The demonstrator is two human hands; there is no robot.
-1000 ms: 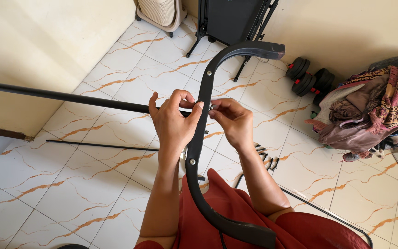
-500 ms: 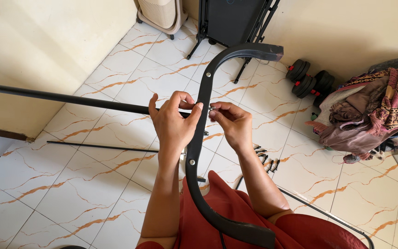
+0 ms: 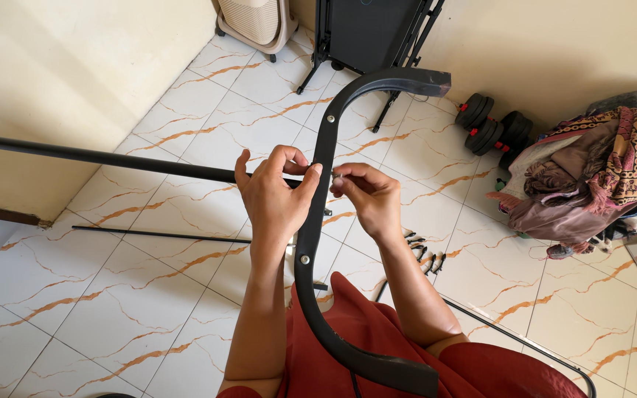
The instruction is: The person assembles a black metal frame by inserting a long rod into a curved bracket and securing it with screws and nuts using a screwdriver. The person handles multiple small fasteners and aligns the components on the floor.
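Note:
A curved black metal bar (image 3: 318, 214) stands upright in front of me, its lower end resting on my red-clothed lap. My left hand (image 3: 270, 199) wraps around it at mid height, where a long black tube (image 3: 97, 157) meets it from the left. My right hand (image 3: 366, 195) pinches a small silver bolt (image 3: 335, 177) against the bar's right side, level with that joint. Two silver bolt heads show on the bar, one above and one below my hands.
Loose screws (image 3: 423, 250) lie on the tiled floor right of my forearm. A thin black rod (image 3: 156, 234) lies to the left, another at lower right. Dumbbells (image 3: 492, 129), a heap of clothes (image 3: 591, 177), a folded black frame (image 3: 366, 33) and a white fan base (image 3: 252, 18) line the far wall.
My right hand has drawn in closer to the bar, pressing the small bolt toward it. The left hand and bar have barely shifted.

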